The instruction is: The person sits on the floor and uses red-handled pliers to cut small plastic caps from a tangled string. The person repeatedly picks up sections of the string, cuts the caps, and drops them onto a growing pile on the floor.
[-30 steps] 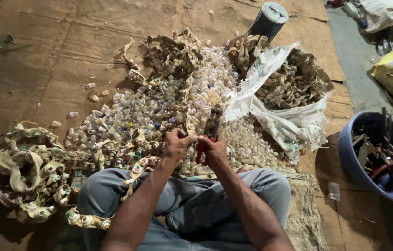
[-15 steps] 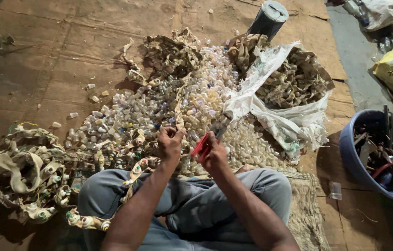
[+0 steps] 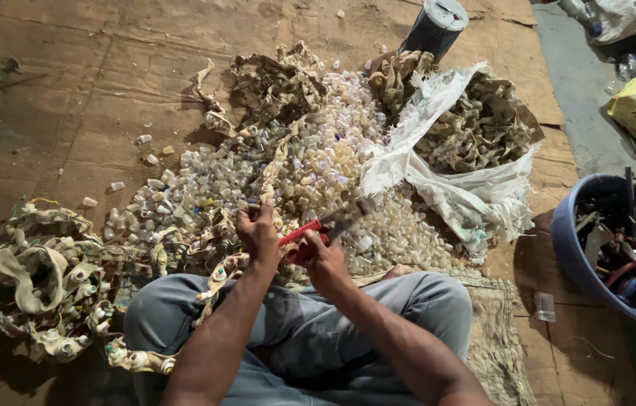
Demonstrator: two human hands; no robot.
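1. The right hand [image 3: 323,256] is clenching red-handled metal cutters [image 3: 327,226] above the heap of small clear plastic caps [image 3: 310,162].
2. The left hand [image 3: 259,231] is pinching a cap-studded beige fabric strip [image 3: 221,269] just beside the blades.

Flattened brown cardboard [image 3: 92,90] covers most of the floor, creased and stained, its sheets overlapping. At the upper right a strip of bare grey concrete [image 3: 581,83] shows past the cardboard's edge. A woven mat [image 3: 498,338] lies at the lower right over the cardboard. Light is warm and dim, with the left edge and lower corners falling into shadow.
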